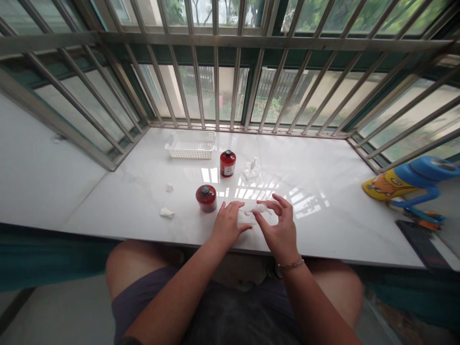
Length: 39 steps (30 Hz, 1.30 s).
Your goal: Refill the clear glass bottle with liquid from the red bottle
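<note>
Near the front edge of the white table, my left hand curves around a clear, whitish container, with thumb and fingers at its opposite sides. Its exact kind is hard to make out against the table. My right hand pinches a crumpled white tissue or thin wrap just beside the container's top. A dark red bottle with a black cap stands left of my left hand. Farther back, another red bottle stands upright, showing a white label and a black cap.
A white perforated basket sits at the back left. Crumpled white wrap lies behind my hands, and small white scraps lie at left. On the right are a blue-and-yellow bottle and a dark phone. Metal bars border the back.
</note>
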Available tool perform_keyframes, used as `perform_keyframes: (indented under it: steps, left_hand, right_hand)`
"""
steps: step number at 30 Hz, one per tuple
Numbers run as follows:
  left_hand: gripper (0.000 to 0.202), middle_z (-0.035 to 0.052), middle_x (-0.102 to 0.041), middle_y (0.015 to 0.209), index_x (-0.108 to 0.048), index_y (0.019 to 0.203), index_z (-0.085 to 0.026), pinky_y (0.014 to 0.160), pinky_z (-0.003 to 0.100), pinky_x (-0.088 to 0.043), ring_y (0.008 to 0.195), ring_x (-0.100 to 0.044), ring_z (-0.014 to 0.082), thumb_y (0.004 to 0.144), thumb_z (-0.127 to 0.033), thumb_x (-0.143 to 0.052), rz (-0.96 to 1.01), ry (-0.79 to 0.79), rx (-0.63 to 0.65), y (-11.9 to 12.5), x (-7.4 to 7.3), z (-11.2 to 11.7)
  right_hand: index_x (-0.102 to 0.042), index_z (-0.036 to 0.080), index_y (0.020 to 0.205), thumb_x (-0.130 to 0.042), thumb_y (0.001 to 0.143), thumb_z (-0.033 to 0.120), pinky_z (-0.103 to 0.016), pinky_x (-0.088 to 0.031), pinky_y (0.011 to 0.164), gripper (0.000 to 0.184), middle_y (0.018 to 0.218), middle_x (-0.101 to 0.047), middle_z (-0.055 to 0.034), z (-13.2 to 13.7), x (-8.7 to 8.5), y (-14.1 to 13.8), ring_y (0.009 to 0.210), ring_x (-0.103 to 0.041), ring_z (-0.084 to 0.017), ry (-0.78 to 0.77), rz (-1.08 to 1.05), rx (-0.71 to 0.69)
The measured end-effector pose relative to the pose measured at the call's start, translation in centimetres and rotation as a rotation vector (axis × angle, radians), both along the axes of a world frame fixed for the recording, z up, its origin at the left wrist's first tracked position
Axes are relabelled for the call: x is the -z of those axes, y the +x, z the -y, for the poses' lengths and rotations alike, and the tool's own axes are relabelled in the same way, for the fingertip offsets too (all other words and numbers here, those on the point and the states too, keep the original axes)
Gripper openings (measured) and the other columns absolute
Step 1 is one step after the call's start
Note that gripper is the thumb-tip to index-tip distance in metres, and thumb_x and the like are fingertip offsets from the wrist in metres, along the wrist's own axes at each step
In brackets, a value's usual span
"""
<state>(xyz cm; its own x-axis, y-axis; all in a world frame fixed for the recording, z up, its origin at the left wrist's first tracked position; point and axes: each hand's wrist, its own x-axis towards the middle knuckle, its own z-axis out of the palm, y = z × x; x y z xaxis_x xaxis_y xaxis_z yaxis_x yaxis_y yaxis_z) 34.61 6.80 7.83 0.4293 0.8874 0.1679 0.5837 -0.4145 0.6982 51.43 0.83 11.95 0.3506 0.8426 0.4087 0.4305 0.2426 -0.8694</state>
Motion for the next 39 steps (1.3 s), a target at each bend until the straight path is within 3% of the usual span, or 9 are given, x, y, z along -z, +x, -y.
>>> perform_keyframes:
  steps: [4, 12, 19, 24, 30, 34, 39]
  left_hand:
    - [0.073, 0.0114, -0.073, 0.142, -0.059, 0.138, -0.024, 0.134, 0.067, -0.032, 0.138, -0.067, 0.0341, 0.077, -0.029, -0.1, 0.011, 0.01, 0.0, 0.0, 0.1, 0.0]
    - [0.075, 0.0132, -0.072, 0.142, -0.059, 0.138, -0.023, 0.133, 0.068, -0.032, 0.138, -0.067, 0.0351, 0.077, -0.028, -0.101, 0.013, 0.021, 0.006, 0.0, 0.2, 0.1]
    - [0.078, 0.0119, -0.073, 0.142, -0.059, 0.139, -0.024, 0.133, 0.068, -0.032, 0.138, -0.067, 0.0344, 0.075, -0.028, -0.102, 0.022, 0.013, 0.002, 0.0, 0.3, 0.1]
    - [0.077, 0.0109, -0.073, 0.14, -0.06, 0.138, -0.024, 0.134, 0.067, -0.031, 0.138, -0.067, 0.0342, 0.074, -0.027, -0.102, 0.018, 0.004, -0.007, 0.0, 0.0, 0.0]
    - [0.077, 0.0104, -0.073, 0.141, -0.061, 0.138, -0.025, 0.134, 0.068, -0.031, 0.138, -0.067, 0.0345, 0.074, -0.026, -0.102, 0.032, 0.0, -0.008, 0.0, 0.0, 0.1]
    - [0.078, 0.0104, -0.073, 0.141, -0.06, 0.138, -0.025, 0.135, 0.067, -0.03, 0.139, -0.067, 0.0342, 0.073, -0.026, -0.103, 0.02, -0.003, -0.011, 0.0, 0.0, 0.0]
    - [0.076, 0.01, -0.073, 0.141, -0.059, 0.139, -0.026, 0.135, 0.068, -0.031, 0.139, -0.067, 0.0343, 0.075, -0.027, -0.102, 0.016, 0.009, -0.009, 0.0, 0.1, 0.1]
  right_hand:
    - [-0.054, 0.027, 0.145, -0.085, 0.093, 0.037, -0.059, -0.051, 0.118, 0.061, 0.121, -0.08, -0.0087, 0.2, -0.1, 0.0, 0.124, -0.075, -0.03, -0.052, 0.082, -0.008]
    - [-0.056, 0.026, 0.136, -0.088, 0.089, 0.041, -0.058, -0.05, 0.117, 0.059, 0.119, -0.081, -0.0082, 0.1, 0.2, -0.2, 0.121, -0.076, -0.03, -0.101, -0.014, 0.075]
    - [-0.054, 0.025, 0.132, -0.089, 0.088, 0.04, -0.058, -0.047, 0.119, 0.059, 0.115, -0.081, -0.0084, 0.5, -0.1, 0.3, 0.118, -0.077, -0.028, -0.084, -0.094, 0.057]
    - [-0.053, 0.024, 0.133, -0.092, 0.085, 0.034, -0.061, -0.044, 0.122, 0.063, 0.116, -0.08, -0.0091, 0.9, -0.5, 0.6, 0.119, -0.076, -0.028, 0.079, -0.236, 0.153]
    - [-0.052, 0.025, 0.133, -0.091, 0.085, 0.044, -0.06, -0.053, 0.113, 0.064, 0.126, -0.079, -0.0133, 0.1, 0.9, 1.0, 0.121, -0.076, -0.03, -0.068, -0.558, 0.109]
    - [-0.053, 0.025, 0.133, -0.092, 0.083, 0.042, -0.061, -0.049, 0.117, 0.065, 0.121, -0.081, -0.0124, 0.1, 1.3, 0.9, 0.121, -0.075, -0.03, -0.068, -0.377, 0.139]
    - [-0.051, 0.025, 0.136, -0.089, 0.088, 0.04, -0.061, -0.046, 0.12, 0.063, 0.118, -0.081, -0.0105, 0.4, 0.6, 0.7, 0.119, -0.076, -0.029, -0.028, -0.239, 0.136]
